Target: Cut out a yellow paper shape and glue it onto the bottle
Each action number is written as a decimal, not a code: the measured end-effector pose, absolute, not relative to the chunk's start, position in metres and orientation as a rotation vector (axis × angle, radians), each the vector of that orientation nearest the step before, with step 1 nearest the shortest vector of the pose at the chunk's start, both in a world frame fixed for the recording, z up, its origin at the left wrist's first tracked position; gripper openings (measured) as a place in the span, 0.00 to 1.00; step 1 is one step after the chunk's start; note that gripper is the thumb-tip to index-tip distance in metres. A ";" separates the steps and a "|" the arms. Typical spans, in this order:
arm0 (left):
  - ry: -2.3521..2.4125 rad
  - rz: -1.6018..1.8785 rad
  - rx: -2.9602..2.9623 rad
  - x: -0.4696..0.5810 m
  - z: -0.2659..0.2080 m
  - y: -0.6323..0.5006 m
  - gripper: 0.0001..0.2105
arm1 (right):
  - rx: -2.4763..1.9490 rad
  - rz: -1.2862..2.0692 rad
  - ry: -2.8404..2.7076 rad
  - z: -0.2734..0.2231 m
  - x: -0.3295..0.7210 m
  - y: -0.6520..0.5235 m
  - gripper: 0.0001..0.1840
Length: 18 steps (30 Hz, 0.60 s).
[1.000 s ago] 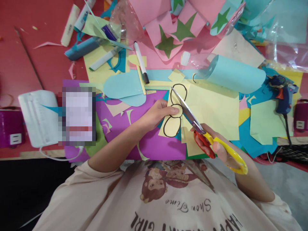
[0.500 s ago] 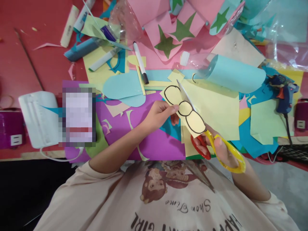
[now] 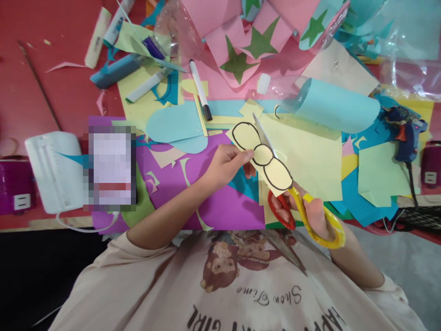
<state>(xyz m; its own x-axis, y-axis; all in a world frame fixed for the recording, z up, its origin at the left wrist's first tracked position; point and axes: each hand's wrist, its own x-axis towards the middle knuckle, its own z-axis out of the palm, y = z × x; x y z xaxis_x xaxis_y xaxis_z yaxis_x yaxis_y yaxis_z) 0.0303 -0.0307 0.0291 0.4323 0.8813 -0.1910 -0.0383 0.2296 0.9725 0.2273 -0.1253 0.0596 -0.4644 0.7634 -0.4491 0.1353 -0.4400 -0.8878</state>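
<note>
My left hand [image 3: 231, 165] pinches the left edge of a pale yellow paper piece [image 3: 279, 174], thumb on top. A bow shape of two loops and a round middle is drawn on it in black outline. In my right hand [image 3: 312, 211] is a pair of scissors [image 3: 300, 209] with one yellow and one red handle loop. The blades run along the paper's upper right edge, one of them partly hidden beneath it. Below the paper lie a purple sheet [image 3: 227, 207] and a larger pale yellow sheet [image 3: 313, 161].
A blue-wrapped plastic bottle [image 3: 339, 103] lies beyond my hands, near a black-capped marker [image 3: 200, 89]. At right rests a glue gun [image 3: 408, 138]. A phone [image 3: 112, 168] and a white device [image 3: 53, 170] with a cable are at left. Pink paper with green stars [image 3: 237, 59] stands at the back.
The bow paper has shifted slightly left in my left hand. My right hand and the scissor handles have moved a little left, and the handle loops look slightly closer to the paper.
</note>
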 end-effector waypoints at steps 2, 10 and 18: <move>0.921 0.777 1.178 0.030 0.029 -0.031 0.21 | -1.197 2.033 -1.207 0.061 0.228 -0.125 0.36; 0.896 0.787 1.191 0.030 0.029 -0.031 0.21 | -1.217 2.052 -1.153 0.064 0.223 -0.122 0.38; 0.895 0.746 1.197 0.031 0.031 -0.030 0.24 | -1.227 2.047 -1.183 0.063 0.225 -0.121 0.38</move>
<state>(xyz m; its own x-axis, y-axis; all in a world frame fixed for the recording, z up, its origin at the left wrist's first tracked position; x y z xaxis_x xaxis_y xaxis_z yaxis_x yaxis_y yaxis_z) 0.0308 -0.0303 0.0312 0.4651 0.8665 -0.1811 -0.0226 0.2161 0.9761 0.2252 -0.1214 0.0632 -0.4874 0.7398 -0.4637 0.0328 -0.5152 -0.8564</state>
